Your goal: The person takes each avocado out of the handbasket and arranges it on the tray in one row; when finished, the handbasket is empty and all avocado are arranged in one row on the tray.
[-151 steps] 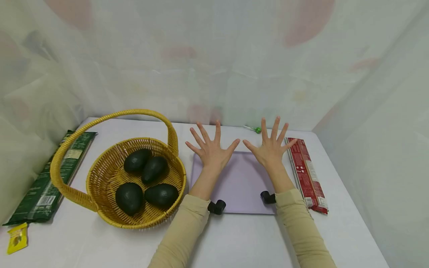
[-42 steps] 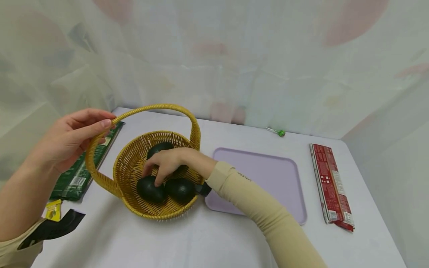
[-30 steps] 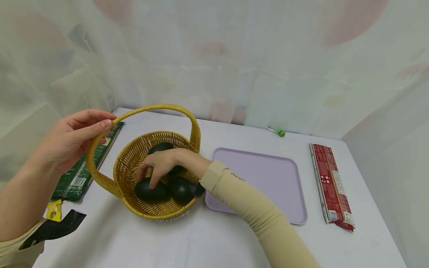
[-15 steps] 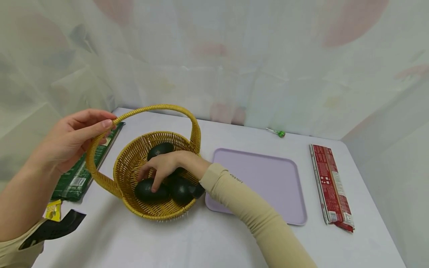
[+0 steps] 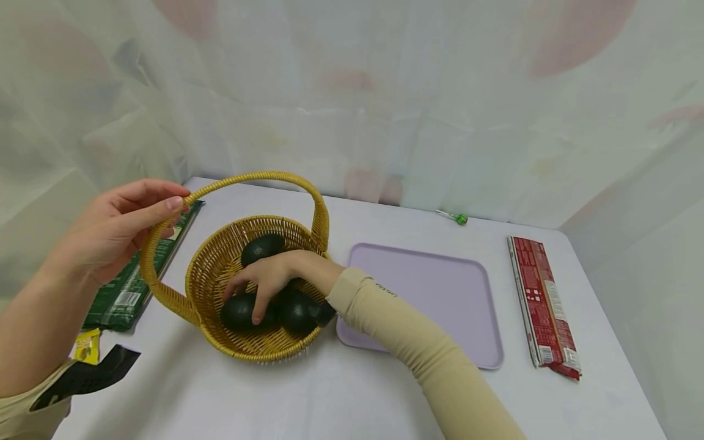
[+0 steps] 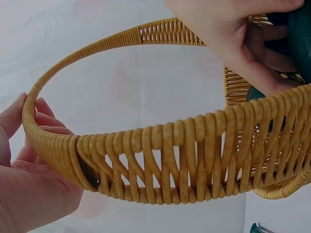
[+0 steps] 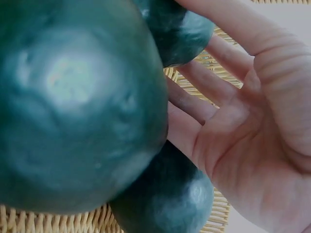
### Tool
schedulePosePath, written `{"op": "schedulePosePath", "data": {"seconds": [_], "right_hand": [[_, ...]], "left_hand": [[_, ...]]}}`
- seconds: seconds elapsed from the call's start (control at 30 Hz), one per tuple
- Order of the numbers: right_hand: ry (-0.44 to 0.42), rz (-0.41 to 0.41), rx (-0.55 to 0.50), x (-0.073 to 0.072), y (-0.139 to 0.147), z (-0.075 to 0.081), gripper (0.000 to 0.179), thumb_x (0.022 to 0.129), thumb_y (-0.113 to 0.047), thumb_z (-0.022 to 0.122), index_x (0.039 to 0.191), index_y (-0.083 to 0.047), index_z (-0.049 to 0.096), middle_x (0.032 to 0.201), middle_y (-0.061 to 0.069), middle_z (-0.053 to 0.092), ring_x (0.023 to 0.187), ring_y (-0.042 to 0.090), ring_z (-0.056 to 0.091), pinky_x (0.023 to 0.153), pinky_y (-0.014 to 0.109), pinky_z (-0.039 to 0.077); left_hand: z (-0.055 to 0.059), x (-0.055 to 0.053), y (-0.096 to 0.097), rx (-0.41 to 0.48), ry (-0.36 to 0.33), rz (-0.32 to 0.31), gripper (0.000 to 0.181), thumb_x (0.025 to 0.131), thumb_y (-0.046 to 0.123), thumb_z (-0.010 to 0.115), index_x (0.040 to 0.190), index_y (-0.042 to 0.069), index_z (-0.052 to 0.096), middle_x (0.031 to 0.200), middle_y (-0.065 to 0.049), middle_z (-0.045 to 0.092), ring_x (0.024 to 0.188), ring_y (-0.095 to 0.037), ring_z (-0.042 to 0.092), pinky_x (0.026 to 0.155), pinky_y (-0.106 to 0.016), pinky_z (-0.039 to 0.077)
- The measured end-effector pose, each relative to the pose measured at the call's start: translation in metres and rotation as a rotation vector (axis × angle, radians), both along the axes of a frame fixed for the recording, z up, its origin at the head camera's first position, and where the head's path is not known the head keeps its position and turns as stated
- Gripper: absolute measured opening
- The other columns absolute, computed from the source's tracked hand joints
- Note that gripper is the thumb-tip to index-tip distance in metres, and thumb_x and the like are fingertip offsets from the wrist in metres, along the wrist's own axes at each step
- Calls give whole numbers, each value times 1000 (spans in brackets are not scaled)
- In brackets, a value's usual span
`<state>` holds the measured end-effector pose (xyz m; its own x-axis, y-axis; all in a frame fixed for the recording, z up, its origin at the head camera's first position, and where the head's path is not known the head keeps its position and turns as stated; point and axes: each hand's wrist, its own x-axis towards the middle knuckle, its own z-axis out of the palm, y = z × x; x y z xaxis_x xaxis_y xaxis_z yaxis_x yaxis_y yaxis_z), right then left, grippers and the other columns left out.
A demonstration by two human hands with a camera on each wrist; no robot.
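Observation:
My left hand (image 5: 118, 226) pinches the handle (image 5: 264, 176) of a yellow woven basket (image 5: 211, 278) between thumb and fingers, high on its left side. Inside the basket, my right hand (image 5: 269, 275) curls over the front-left dark green avocado (image 5: 236, 313), thumb on the near side and fingers on the far side. Another avocado (image 5: 299, 313) lies right beside it, under the wrist, and looms large in the right wrist view. A further avocado (image 5: 263, 247) sits at the back; one more is mostly hidden by the right hand.
A lilac tray (image 5: 423, 293) lies right of the basket, partly under the right forearm. Beyond it are a green lollipop (image 5: 461, 219) and, farther right, a red packet (image 5: 541, 299). A green packet (image 5: 129, 296) and small yellow sachet (image 5: 88, 346) lie left, behind the left arm.
Both hands, earlier spread over the tray, have moved left: the left onto the basket handle, the right into the basket. Lately the front-left avocado has turned slightly under the right hand's fingers.

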<state>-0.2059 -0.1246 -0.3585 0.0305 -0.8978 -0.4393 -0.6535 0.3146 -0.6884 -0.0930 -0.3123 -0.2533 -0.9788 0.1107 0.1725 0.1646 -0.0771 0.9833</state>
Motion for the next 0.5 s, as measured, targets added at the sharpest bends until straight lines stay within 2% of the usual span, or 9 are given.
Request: {"op": "schedulePosePath", "data": {"seconds": [0.17,0.3,0.5], "right_hand": [[-18,-7,-22,-1,2,2,73,78,-29,82,142,-22,47,132,-9,48,121,0,42,95,15,35],[-30,-27,-38,-1,9,10,70,78,-31,83,139,-26,49,131,-11,48,118,-1,44,93,15,38],[-182,-113,-59,-1,24,27,65,78,-23,83,135,-25,52,127,-8,49,108,10,56,80,26,54]], "left_hand": [[0,-1,1,-1,-11,-3,27,99,-5,47,113,5,69,96,-4,64,72,-15,57,60,-21,50],[0,-1,1,-3,-22,-3,27,100,-4,48,113,5,69,97,-4,63,74,-15,58,62,-21,51],[-1,0,-1,4,-38,12,26,100,-3,48,113,6,69,99,-4,64,75,-15,59,63,-22,52]]}}
